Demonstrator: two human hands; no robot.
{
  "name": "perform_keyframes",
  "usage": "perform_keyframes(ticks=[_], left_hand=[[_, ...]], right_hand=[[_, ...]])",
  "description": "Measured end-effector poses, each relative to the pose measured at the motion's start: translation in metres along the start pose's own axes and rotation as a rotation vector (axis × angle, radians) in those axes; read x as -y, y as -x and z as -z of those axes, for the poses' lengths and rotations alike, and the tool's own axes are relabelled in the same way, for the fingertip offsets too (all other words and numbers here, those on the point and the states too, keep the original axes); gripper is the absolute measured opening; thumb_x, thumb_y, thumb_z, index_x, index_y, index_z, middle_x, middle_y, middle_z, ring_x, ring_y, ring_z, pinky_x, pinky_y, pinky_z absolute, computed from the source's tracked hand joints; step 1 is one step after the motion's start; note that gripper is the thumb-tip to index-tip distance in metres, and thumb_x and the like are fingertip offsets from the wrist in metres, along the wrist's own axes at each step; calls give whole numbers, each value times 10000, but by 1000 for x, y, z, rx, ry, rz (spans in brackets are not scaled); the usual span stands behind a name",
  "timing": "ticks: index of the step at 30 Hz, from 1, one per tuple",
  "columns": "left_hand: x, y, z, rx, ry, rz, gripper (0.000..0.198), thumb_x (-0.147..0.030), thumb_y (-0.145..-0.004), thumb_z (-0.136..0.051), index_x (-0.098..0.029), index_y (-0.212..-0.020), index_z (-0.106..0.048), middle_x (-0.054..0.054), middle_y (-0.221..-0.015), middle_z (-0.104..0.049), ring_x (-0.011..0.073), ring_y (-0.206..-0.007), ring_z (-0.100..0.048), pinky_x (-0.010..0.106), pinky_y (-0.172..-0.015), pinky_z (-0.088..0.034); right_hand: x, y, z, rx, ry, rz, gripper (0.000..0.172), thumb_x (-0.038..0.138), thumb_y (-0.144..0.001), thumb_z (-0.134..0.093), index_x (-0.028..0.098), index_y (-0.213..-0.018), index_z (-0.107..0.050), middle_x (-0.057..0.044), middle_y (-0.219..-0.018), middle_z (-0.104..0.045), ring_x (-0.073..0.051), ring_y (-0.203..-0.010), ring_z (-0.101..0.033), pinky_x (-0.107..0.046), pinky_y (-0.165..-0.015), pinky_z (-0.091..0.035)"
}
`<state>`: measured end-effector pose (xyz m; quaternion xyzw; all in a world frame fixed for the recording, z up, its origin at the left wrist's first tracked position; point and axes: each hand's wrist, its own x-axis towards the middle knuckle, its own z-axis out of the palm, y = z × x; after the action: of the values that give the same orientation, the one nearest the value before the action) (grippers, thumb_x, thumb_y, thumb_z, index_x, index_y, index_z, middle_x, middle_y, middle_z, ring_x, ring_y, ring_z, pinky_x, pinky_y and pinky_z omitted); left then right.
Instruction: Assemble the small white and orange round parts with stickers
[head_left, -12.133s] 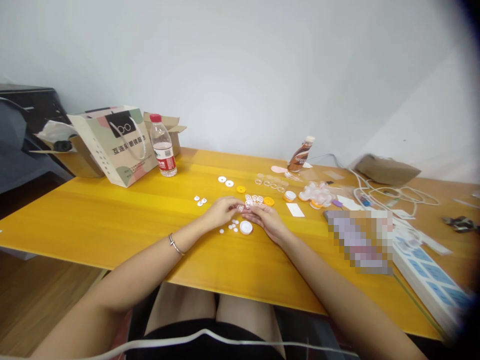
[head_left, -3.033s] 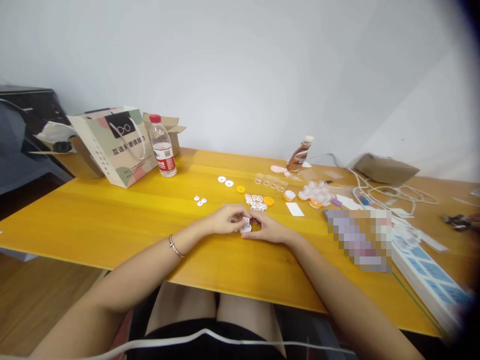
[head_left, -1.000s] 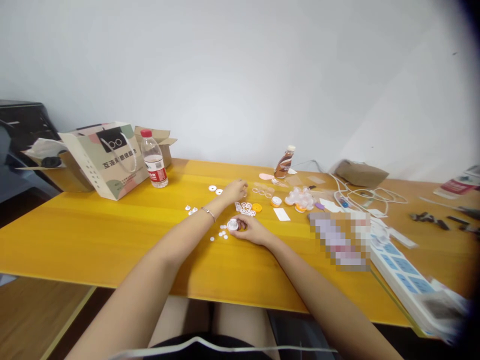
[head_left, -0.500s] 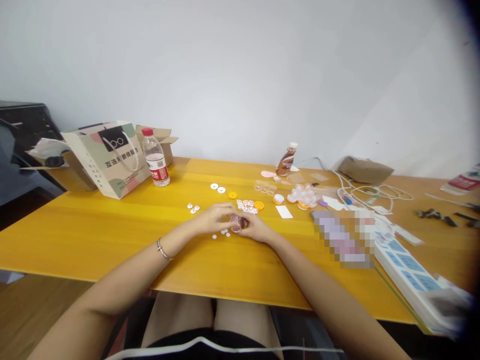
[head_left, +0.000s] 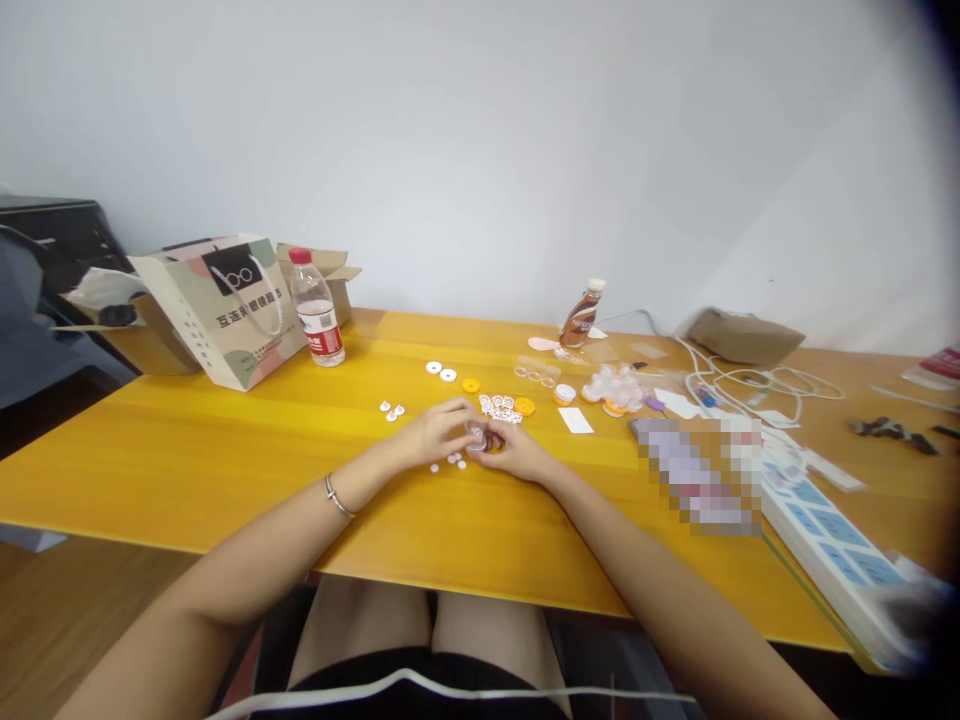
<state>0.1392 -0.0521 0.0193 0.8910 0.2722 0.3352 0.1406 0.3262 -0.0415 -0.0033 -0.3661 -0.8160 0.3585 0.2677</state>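
Observation:
Between both hands is a small clear round piece (head_left: 476,437), its details blurred. The fingers of my left hand (head_left: 439,432) close on its left side, and my right hand (head_left: 514,450) grips it from the right. Several small white discs (head_left: 454,459) lie just below my left hand. Beyond the hands are patterned white pieces (head_left: 501,408) and a yellow disc (head_left: 524,407). Farther back sit a second yellow disc (head_left: 470,385) and two white rings (head_left: 441,371). Small white pegged parts (head_left: 391,411) rest left of my left hand.
A water bottle (head_left: 322,325) and a paper bag (head_left: 247,320) stand at the left. At the right are a brown bottle (head_left: 582,316), clear domed pieces (head_left: 615,387), a blurred-out phone (head_left: 694,475), cables and a power strip (head_left: 832,530).
The view has shifted slightly, so the table things appear a little farther right. My left fingers have closed in over the clear piece, which both hands still hold.

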Motion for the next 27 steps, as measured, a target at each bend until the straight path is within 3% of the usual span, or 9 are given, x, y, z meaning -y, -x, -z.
perform_keyframes(ticks=[6,10,15,18,24,27], left_hand=[[4,2,-1,18,30,63,256,-294,-829,-504,-161,-1041,-560,67,-939,-591,146,-880,-558,262,-821,-433],[8,4,-3,-46,81,116,250,-311,-822,-512,-150,-1001,-577,70,-928,-607,144,-848,-574,269,-795,-452],[13,5,-5,-171,155,143,286,-334,-804,-533,-132,-1002,-574,77,-910,-602,152,-853,-582,274,-779,-472],[8,4,-5,-197,119,157,276,-336,-799,-538,-136,-986,-571,67,-879,-595,149,-830,-576,272,-763,-467],[-3,3,-7,-313,102,278,251,-371,-749,-590,-151,-855,-529,18,-778,-578,122,-712,-544,236,-669,-444],[-3,3,-9,-347,143,345,280,-398,-718,-618,-155,-811,-512,-6,-711,-573,105,-636,-519,220,-616,-427]], right_hand=[[-5,-2,0,-35,5,4,301,373,-652,-655,138,-821,-574,42,-627,-446,-88,-559,-364,-221,-532,-311],[-6,-3,2,-92,-22,18,298,372,-643,-673,148,-828,-607,11,-694,-520,-110,-624,-436,-243,-597,-367],[-5,-5,-4,-67,-435,-56,359,340,-661,-659,178,-974,-591,-30,-908,-629,-147,-784,-582,-309,-776,-447],[-3,-5,-8,-89,-532,-35,349,306,-662,-661,189,-986,-606,-36,-978,-641,-168,-886,-599,-338,-872,-429],[7,0,-8,-248,-285,93,313,293,-713,-621,203,-1012,-622,-33,-984,-653,-193,-909,-592,-355,-880,-429],[13,2,-8,-246,-229,122,318,302,-719,-618,206,-1022,-626,-30,-992,-648,-206,-943,-578,-357,-893,-419]])
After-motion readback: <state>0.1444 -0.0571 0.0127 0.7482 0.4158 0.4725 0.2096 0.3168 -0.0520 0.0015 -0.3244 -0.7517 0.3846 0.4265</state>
